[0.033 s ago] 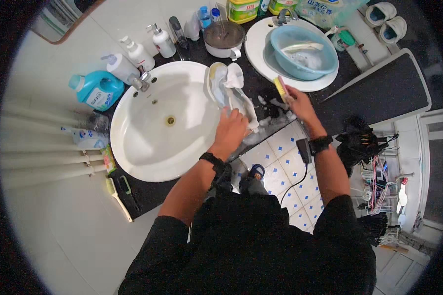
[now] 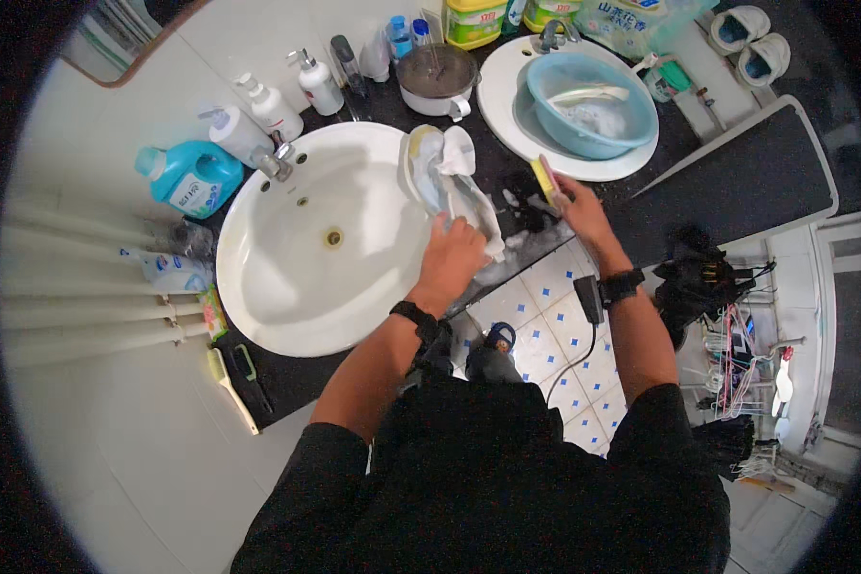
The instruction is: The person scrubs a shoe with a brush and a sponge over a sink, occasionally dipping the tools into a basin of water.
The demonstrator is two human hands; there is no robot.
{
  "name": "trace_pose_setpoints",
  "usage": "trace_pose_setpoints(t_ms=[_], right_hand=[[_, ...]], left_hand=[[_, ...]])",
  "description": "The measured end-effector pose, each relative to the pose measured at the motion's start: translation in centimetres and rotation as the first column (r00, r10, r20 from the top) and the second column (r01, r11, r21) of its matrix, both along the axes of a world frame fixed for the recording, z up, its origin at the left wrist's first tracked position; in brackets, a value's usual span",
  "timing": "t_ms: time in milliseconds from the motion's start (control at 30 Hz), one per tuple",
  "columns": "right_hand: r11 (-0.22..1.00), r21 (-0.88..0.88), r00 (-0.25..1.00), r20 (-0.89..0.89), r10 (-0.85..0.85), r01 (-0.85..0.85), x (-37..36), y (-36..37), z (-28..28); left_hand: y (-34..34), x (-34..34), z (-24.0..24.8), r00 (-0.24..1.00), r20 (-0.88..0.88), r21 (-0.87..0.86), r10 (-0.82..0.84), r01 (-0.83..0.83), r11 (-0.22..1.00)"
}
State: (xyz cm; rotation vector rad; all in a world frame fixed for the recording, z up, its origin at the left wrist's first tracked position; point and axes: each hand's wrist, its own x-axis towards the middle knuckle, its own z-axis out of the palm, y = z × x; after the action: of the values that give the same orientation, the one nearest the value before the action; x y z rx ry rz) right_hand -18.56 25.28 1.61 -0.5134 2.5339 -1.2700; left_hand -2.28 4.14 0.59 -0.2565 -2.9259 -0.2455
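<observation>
A white shoe point(image 2: 427, 170), its tongue folded out, lies across the right rim of the left washbasin point(image 2: 275, 273) and the dark counter. My left hand point(image 2: 452, 256) is closed on the near end of that shoe; its fingertips are partly hidden. Off to the right, my right hand point(image 2: 586, 218) grips a small scrubbing brush point(image 2: 544, 178) with yellow bristles and a pinkish back. The brush is held above the counter, apart from the shoe. Soap suds point(image 2: 521, 245) lie on the counter edge between both hands.
A light-blue plastic tub point(image 2: 538, 107), holding suds and a white item, sits in the right washbasin point(image 2: 496, 124). Pump bottles point(image 2: 275, 113), a blue detergent jug point(image 2: 196, 177) and a lidded pot point(image 2: 437, 75) line the back. A hair dryer point(image 2: 589, 297) hangs near my right wrist.
The brush has tilted slightly in my right hand. My left hand stays on the shoe, and the view has shifted a little.
</observation>
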Motion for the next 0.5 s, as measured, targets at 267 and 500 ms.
trace_pose_setpoints(t_ms=[267,500], right_hand=[[0.996,0.070,0.925,0.372,-0.075,0.053,3.3,-2.2,1.8],[0.967,-0.182,0.924,0.370,-0.099,0.176,8.3,-5.0,-0.5]], left_hand=[[-0.6,2.1,0.5,0.984,0.065,0.179,-0.164,0.150,0.972],[-2.1,4.1,0.2,0.972,-0.122,0.390,-0.199,0.231,0.891]])
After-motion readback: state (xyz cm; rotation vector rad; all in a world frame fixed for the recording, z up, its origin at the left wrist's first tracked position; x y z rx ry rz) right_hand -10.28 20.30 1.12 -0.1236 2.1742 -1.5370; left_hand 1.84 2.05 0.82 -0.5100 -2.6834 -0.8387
